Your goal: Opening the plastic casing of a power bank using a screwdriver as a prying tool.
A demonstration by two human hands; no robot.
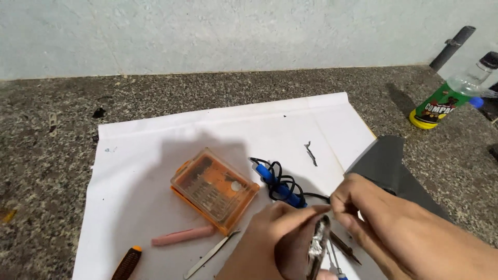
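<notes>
Left hand (270, 236) closes around silver pliers (317, 243), at 6 o'clock of the white sheet (155, 155). Right hand (373, 212) pinches something small at the jaw tips; identity unclear. Judgement: the pinch wants steady, light pressure, clear of the blue soldering iron (280, 186) at 12 o'clock.

Orange case (215, 191), blue tool (280, 185) block centre; far paper (207, 122) bare.

You get soft, even daylight, fairly bright. A broad grey shadow falls across the white sheet (155, 171) at centre left. Your hands (332, 233) at lower right look slightly motion-blurred. The bottle (451, 93) at upper right stretches toward the corner, and it's soft.
</notes>
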